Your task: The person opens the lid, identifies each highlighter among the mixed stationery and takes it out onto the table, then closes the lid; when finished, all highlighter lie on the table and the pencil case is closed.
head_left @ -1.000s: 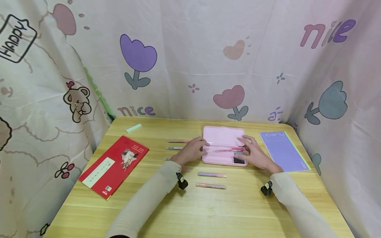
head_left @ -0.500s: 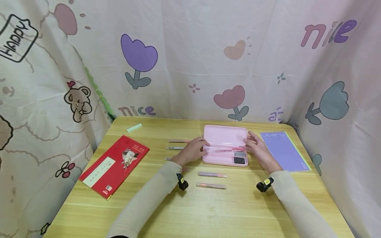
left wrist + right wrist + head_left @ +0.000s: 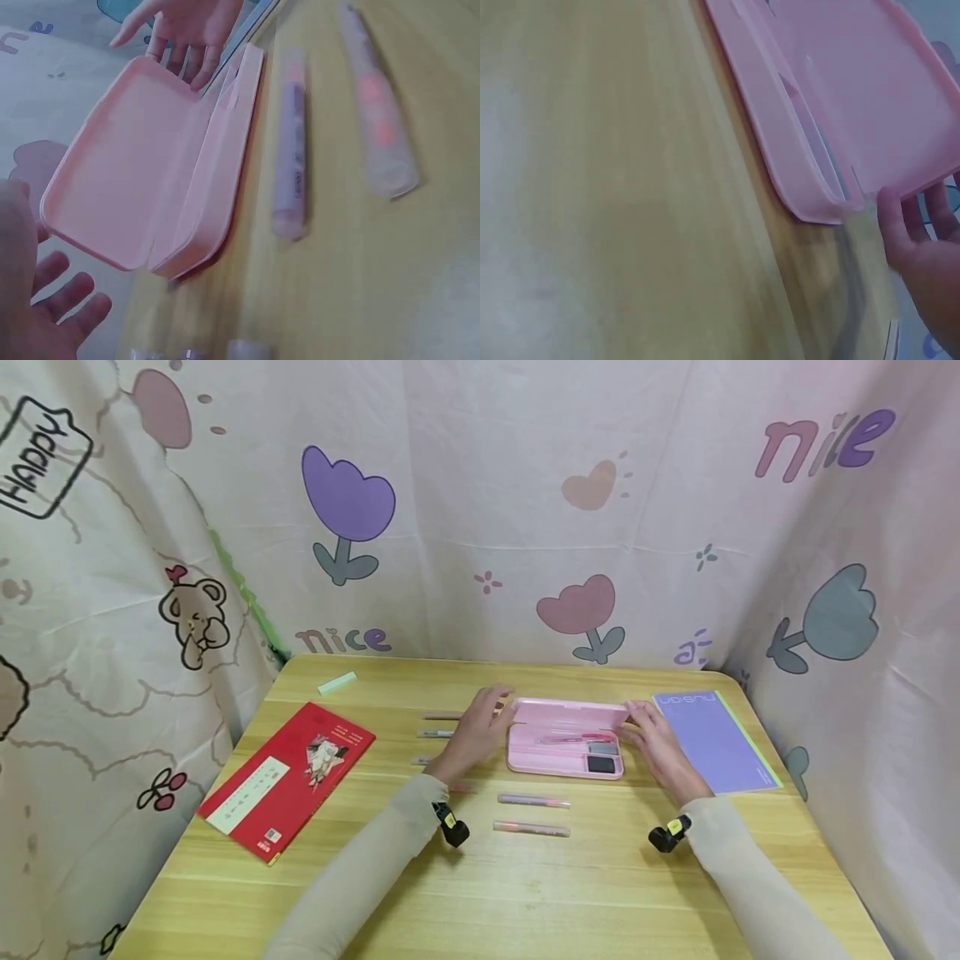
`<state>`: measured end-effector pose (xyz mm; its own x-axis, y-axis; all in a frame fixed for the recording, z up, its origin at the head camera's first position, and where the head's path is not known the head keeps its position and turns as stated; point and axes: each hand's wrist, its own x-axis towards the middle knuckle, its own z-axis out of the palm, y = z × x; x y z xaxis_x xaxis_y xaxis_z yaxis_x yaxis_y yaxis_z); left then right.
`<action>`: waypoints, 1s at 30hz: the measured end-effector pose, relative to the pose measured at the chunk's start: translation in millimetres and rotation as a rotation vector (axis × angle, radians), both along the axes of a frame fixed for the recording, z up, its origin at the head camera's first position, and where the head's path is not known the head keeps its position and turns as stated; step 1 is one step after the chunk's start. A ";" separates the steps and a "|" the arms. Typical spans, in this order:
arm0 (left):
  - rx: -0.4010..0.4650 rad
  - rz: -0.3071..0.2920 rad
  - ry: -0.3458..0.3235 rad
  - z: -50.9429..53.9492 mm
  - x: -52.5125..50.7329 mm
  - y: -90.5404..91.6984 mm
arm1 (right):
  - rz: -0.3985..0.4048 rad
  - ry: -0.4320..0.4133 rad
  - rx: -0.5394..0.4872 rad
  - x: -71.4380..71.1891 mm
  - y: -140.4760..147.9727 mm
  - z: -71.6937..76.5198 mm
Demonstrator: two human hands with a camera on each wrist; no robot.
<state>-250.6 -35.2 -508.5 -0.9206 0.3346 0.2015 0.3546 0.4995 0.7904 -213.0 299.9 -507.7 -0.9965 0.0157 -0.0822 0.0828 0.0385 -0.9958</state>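
Note:
A pink pencil case (image 3: pixel 564 762) lies with its lid (image 3: pixel 570 712) raised at a slant on the hinge. Pink pens (image 3: pixel 577 739) and a black block (image 3: pixel 601 764) sit in its compartments. My right hand (image 3: pixel 660 743) holds the right edge of the lid; in the right wrist view its fingers (image 3: pixel 894 225) meet the lid's corner, some tips hidden behind it. My left hand (image 3: pixel 477 735) is beside the lid's left end, fingers spread and holding nothing. In the left wrist view, its loose fingers (image 3: pixel 75 300) hang below the lid's corner.
Two capped pens, a purple one (image 3: pixel 534 801) and a pinkish one (image 3: pixel 531 829), lie before the case. More pens (image 3: pixel 437 733) are partly behind my left hand. A red book (image 3: pixel 288 781) is at left, a purple notebook (image 3: pixel 712 739) at right, a pale green stick (image 3: pixel 337 683) at back left.
The lid has swung up from lying back to a slant, with my right hand at its right edge. My left hand has moved up from the case's left side towards the lid.

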 end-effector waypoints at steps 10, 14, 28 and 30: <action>-0.126 -0.196 0.062 -3.8 11.4 -6.9 | 0.184 0.174 0.479 26.4 10.4 -12.3; -0.228 -0.285 0.038 -8.0 13.9 -11.3 | 0.299 0.277 0.634 31.4 12.9 -20.5; -0.268 -0.332 0.006 -13.8 15.1 -14.2 | 0.332 0.407 0.791 25.9 11.4 -29.6; -0.269 -0.329 0.014 -13.8 15.7 -14.2 | 0.333 0.411 0.792 25.9 10.5 -29.1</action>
